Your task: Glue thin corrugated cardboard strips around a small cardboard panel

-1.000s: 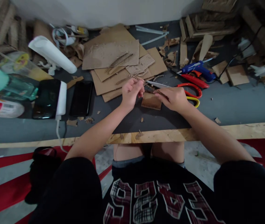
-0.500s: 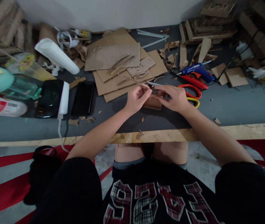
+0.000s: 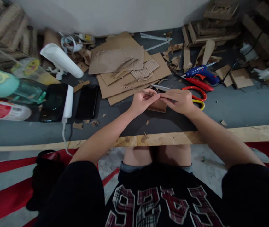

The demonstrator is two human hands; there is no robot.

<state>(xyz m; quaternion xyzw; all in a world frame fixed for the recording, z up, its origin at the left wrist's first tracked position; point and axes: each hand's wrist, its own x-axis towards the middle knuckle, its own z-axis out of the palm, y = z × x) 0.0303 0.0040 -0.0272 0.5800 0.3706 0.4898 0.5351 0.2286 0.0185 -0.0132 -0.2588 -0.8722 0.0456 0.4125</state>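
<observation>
My left hand (image 3: 142, 102) is closed in a pinch on a thin corrugated cardboard strip (image 3: 148, 92), mostly hidden by the fingers. My right hand (image 3: 181, 100) meets it fingertip to fingertip, its thumb and fingers pinched at the strip's right end. Just below the hands, a small brown cardboard piece (image 3: 157, 107) lies on the table, partly covered. Behind them is a stack of flat cardboard sheets (image 3: 106, 86) with a ribbed piece (image 3: 146, 69) and curved strips (image 3: 125, 65) on top. Scissors with red and yellow handles (image 3: 199, 91) lie beside and partly under my right hand.
A blue glue gun (image 3: 204, 73) and a red-handled tool (image 3: 199, 84) lie at the right. Cardboard stacks (image 3: 210, 31) stand behind. On the left are a black phone (image 3: 86, 101), a white roll (image 3: 62, 60) and bottles (image 3: 0, 82). Glue sticks (image 3: 156, 41) lie at the back.
My fingertips have come together around the strip. Its long end, which stuck out to the upper left, is now lower and less visible. The whole view has shifted slightly.
</observation>
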